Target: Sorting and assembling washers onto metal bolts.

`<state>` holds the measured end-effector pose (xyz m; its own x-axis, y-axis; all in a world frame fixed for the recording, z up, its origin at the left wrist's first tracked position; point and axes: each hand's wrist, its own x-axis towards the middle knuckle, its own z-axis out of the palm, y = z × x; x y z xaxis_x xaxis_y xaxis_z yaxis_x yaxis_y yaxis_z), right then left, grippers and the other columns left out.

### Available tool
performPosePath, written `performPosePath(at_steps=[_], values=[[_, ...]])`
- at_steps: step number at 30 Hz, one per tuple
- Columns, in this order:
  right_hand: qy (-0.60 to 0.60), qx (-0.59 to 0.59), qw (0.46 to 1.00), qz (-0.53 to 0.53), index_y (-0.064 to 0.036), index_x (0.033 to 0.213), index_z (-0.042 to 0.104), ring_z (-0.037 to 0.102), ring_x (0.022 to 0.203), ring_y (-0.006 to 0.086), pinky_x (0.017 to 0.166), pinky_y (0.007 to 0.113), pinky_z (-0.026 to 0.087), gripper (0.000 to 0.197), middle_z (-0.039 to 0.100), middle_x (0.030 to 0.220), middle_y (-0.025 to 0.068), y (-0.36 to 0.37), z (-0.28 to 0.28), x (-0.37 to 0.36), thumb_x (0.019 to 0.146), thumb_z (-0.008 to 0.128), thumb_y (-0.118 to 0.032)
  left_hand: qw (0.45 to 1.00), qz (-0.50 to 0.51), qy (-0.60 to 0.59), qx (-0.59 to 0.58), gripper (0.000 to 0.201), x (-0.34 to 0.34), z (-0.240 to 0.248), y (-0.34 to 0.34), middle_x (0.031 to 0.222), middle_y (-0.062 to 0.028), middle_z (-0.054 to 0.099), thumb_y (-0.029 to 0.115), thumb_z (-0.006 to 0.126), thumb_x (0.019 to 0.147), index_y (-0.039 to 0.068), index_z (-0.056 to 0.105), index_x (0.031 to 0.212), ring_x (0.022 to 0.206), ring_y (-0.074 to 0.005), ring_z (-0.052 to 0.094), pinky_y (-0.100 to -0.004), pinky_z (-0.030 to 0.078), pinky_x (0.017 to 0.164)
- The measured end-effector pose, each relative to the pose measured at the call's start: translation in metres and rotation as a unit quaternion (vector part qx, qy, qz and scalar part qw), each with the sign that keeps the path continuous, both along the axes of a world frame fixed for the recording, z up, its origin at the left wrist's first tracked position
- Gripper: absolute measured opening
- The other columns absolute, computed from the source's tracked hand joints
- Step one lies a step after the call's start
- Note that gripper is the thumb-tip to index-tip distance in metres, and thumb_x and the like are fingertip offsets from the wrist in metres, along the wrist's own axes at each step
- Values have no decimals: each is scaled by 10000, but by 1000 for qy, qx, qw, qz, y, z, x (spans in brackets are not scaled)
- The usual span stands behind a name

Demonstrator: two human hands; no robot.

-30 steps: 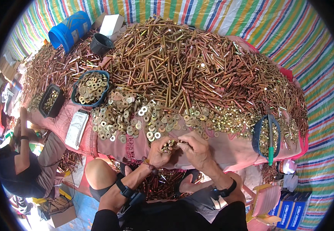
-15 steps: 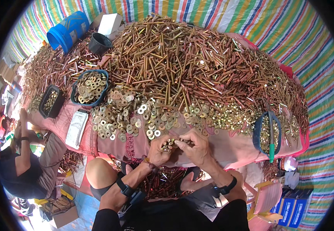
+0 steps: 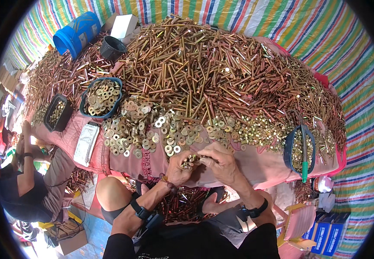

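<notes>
A black top (image 3: 195, 241) fills the bottom middle of the frame, its short sleeves (image 3: 117, 247) ending above bare forearms, with small pale print (image 3: 152, 257) at the lower edge. The left forearm wears a black strap (image 3: 140, 211) with a dark box (image 3: 153, 222), plus a reddish-brown bracelet (image 3: 170, 186); the right, another black strap (image 3: 259, 210). Both hands (image 3: 219, 165) are bare. Grey cloth (image 3: 225, 224) covers the lap.

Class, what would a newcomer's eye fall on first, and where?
A huge heap of coppery metal rods would likely strike first, filling the view's middle. Behind it runs a brightly striped sheet. In front of scattered washers, the left hand holds several metal pieces, with the right hand close beside.
</notes>
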<state>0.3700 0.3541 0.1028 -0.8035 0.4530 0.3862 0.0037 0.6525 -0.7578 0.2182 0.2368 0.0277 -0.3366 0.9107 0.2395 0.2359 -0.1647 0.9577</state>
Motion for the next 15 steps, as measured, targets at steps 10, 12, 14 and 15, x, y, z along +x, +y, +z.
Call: performPosePath(at_steps=[10, 12, 14, 15], values=[[-1, 56, 995, -84, -12, 995, 646, 662, 751, 312, 647, 386, 535, 201, 637, 920, 127, -16, 3, -4, 843, 765, -68, 999, -2, -43, -20, 173, 0, 2, -3, 892, -129, 700, 5, 634, 883, 12, 663, 1053, 798, -226, 696, -330, 543, 740], [6, 83, 993, -79, -12, 1010, 634, 661, 768, 322, 652, 396, 534, 211, 630, 919, 132, -14, 0, -4, 842, 755, -51, 1000, -5, -16, -7, 163, 0, 3, -3, 853, -67, 682, 34, 661, 914, 8, 664, 1075, 773, -129, 635, -282, 511, 704], [13, 110, 991, -72, -12, 1025, 621, 660, 786, 331, 658, 406, 534, 223, 624, 917, 137, -12, 0, -3, 841, 745, -35, 1000, -3, -4, 9, 169, 1, 2, -1, 870, -78, 690, 22, 663, 903, 8, 664, 1071, 787, -141, 645, -290, 514, 718], [16, 124, 990, -63, -12, 1040, 612, 657, 799, 335, 667, 408, 534, 232, 620, 924, 140, -11, 1, -2, 842, 734, -23, 1000, -1, 9, 25, 175, 1, 1, 0, 886, -90, 697, 11, 664, 892, 7, 664, 1068, 801, -153, 654, -297, 517, 732]])
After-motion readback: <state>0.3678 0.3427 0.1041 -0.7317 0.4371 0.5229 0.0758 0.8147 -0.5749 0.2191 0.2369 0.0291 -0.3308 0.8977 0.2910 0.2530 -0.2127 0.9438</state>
